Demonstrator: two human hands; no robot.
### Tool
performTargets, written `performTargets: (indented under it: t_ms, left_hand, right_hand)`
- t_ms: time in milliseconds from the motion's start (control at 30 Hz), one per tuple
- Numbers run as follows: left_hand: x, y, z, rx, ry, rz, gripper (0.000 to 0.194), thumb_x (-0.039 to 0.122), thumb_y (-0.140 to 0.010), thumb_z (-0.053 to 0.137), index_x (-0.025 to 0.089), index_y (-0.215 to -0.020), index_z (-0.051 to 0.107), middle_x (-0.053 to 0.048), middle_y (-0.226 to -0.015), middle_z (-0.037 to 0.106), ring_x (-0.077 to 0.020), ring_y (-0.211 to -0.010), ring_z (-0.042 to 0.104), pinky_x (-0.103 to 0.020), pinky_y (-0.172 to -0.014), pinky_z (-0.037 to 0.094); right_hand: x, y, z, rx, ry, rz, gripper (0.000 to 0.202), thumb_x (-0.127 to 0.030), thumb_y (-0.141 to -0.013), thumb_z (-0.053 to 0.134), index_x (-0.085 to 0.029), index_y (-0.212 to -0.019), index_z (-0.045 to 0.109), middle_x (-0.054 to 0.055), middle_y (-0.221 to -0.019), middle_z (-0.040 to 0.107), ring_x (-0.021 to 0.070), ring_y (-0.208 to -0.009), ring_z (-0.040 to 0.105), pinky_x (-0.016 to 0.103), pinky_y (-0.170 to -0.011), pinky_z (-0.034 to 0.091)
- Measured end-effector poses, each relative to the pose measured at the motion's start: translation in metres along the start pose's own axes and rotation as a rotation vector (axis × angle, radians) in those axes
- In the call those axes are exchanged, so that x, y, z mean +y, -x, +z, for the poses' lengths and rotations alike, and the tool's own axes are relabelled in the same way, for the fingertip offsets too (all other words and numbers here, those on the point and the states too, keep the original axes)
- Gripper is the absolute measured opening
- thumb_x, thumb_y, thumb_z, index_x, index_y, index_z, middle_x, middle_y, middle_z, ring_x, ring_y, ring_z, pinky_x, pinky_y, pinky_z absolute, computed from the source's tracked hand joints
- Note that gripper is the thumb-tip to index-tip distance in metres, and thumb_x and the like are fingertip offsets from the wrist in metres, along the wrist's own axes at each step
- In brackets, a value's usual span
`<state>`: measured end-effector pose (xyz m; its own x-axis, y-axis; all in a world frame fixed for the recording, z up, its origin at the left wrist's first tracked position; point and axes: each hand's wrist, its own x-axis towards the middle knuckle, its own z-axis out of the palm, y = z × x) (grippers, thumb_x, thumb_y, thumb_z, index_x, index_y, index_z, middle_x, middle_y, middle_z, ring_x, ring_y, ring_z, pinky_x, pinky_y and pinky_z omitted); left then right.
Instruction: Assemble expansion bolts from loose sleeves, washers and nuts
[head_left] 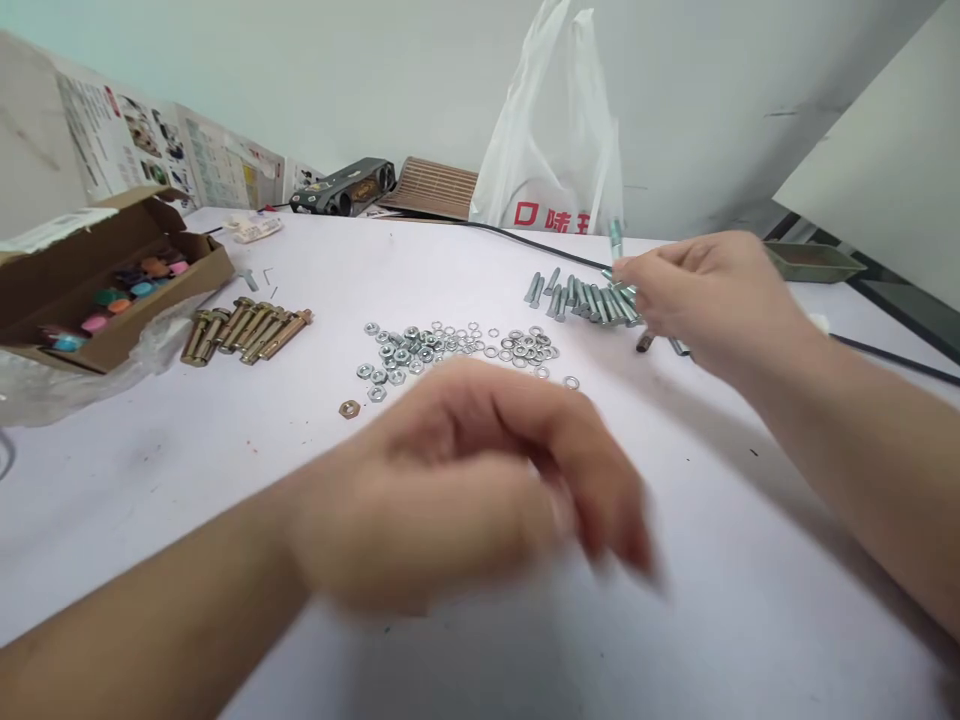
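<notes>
Between the thumb and fingers of my right hand (694, 290) is a silvery bolt (616, 238), its threaded end pointing up. Just below and left of that hand lies a group of silver bolts (592, 300). My left hand (480, 470) is in the foreground, smeared by motion, with loosely bent fingers apart from the thumb and nothing visible in them. Beyond it on the white table are hex nuts (401, 355), thin ring washers (457, 340) and flat washers (529, 347). One brownish nut (349, 409) lies apart at the near left.
Brassy expansion bolts (247, 328) lie at the left, by a cardboard box (150, 320) of colourful-capped bottles. At the back stand a white plastic bag (555, 150) and a dark device (345, 187). A black cable (532, 243) crosses behind; a green tray (814, 262) is at right.
</notes>
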<state>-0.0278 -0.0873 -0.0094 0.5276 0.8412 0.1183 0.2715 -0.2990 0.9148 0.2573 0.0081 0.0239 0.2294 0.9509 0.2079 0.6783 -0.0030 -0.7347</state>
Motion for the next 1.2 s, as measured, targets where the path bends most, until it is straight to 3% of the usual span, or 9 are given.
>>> performTargets:
  t_ms: [100, 200, 367, 500, 600, 700, 767, 967, 1200]
  left_hand:
    - [0.009, -0.075, -0.024, 0.004, -0.001, 0.006, 0.024, 0.038, -0.086, 0.051, 0.019, -0.089, 0.065, -0.005, -0.081, 0.065, -0.0149, -0.067, 0.055, -0.027, -0.056, 0.043]
    - [0.003, -0.104, -0.024, 0.021, -0.05, 0.031, 0.031, 0.04, -0.085, 0.058, 0.019, -0.108, 0.063, -0.003, -0.083, 0.064, -0.013, -0.069, 0.055, -0.024, -0.057, 0.04]
    - [-0.007, -0.097, -0.013, 0.005, -0.064, 0.107, 0.025, 0.037, -0.086, 0.058, 0.013, -0.081, 0.066, -0.004, -0.08, 0.064, -0.0146, -0.079, 0.057, -0.024, -0.071, 0.042]
    - [0.0, -0.095, -0.017, 0.093, -0.249, 0.009, 0.028, 0.04, -0.082, 0.06, 0.014, -0.073, 0.064, -0.001, -0.066, 0.056, -0.011, -0.065, 0.049, -0.023, -0.061, 0.038]
    - [0.005, -0.096, -0.022, 0.072, -0.457, -0.106, 0.035, 0.039, -0.079, 0.059, 0.013, -0.058, 0.047, 0.003, -0.054, 0.039, -0.0073, -0.053, 0.032, -0.022, -0.052, 0.028]
    - [0.005, -0.095, -0.024, 0.032, -0.516, -0.213, 0.036, 0.04, -0.076, 0.06, 0.014, -0.059, 0.041, 0.004, -0.054, 0.038, -0.0072, -0.053, 0.03, -0.022, -0.05, 0.027]
    - [0.005, -0.094, -0.024, 0.011, -0.524, -0.241, 0.034, 0.041, -0.075, 0.059, 0.015, -0.061, 0.044, 0.004, -0.055, 0.04, -0.0076, -0.053, 0.032, -0.022, -0.05, 0.029]
    - [0.004, -0.095, -0.023, -0.013, -0.554, -0.24, 0.03, 0.04, -0.074, 0.059, 0.016, -0.061, 0.047, 0.005, -0.055, 0.047, -0.008, -0.053, 0.038, -0.022, -0.05, 0.032]
    - [-0.002, -0.094, -0.025, -0.028, -0.605, -0.167, 0.031, 0.042, -0.077, 0.055, 0.017, -0.063, 0.045, 0.003, -0.06, 0.055, -0.0105, -0.055, 0.044, -0.024, -0.05, 0.033]
  right_hand:
    - [-0.025, 0.029, 0.019, -0.13, -0.04, -0.121, 0.033, -0.04, -0.084, 0.055, -0.013, -0.066, 0.056, 0.0, -0.05, 0.036, 0.0053, -0.043, 0.028, 0.022, -0.042, 0.023]
    - [-0.03, 0.05, 0.037, -0.347, -0.119, -0.332, 0.025, -0.035, -0.086, 0.053, -0.013, -0.077, 0.062, -0.002, -0.051, 0.04, 0.0056, -0.047, 0.032, 0.02, -0.046, 0.027]
    - [-0.026, 0.059, 0.042, -0.432, -0.029, -0.444, 0.028, -0.034, -0.089, 0.045, -0.015, -0.079, 0.062, -0.002, -0.053, 0.042, 0.006, -0.049, 0.033, 0.021, -0.048, 0.026]
    - [-0.02, 0.036, 0.016, -0.263, 0.395, -0.441, 0.03, -0.037, -0.087, 0.047, -0.018, -0.08, 0.068, 0.003, -0.065, 0.058, 0.0104, -0.055, 0.044, 0.025, -0.051, 0.026]
    - [-0.005, 0.012, -0.01, -0.152, 0.672, -0.204, 0.038, -0.046, -0.086, 0.045, -0.016, -0.072, 0.063, 0.009, -0.066, 0.058, 0.0157, -0.059, 0.048, 0.028, -0.052, 0.027]
    - [0.016, -0.007, -0.026, -0.25, 0.871, 0.144, 0.048, -0.058, -0.084, 0.046, -0.015, -0.067, 0.057, 0.01, -0.062, 0.054, 0.0183, -0.057, 0.05, 0.031, -0.053, 0.031]
    - [0.029, -0.015, -0.03, -0.324, 0.941, 0.274, 0.053, -0.066, -0.08, 0.049, -0.015, -0.069, 0.057, 0.011, -0.065, 0.054, 0.0201, -0.058, 0.052, 0.032, -0.053, 0.034]
    - [0.04, -0.024, -0.025, -0.449, 0.806, 0.291, 0.042, -0.055, -0.078, 0.058, -0.015, -0.067, 0.059, 0.009, -0.069, 0.056, 0.016, -0.057, 0.051, 0.03, -0.053, 0.035]
    - [-0.019, 0.017, -0.012, -0.534, 0.281, -0.015, 0.029, -0.041, -0.078, 0.062, -0.015, -0.065, 0.062, 0.007, -0.073, 0.063, 0.0159, -0.065, 0.059, 0.023, -0.049, 0.041]
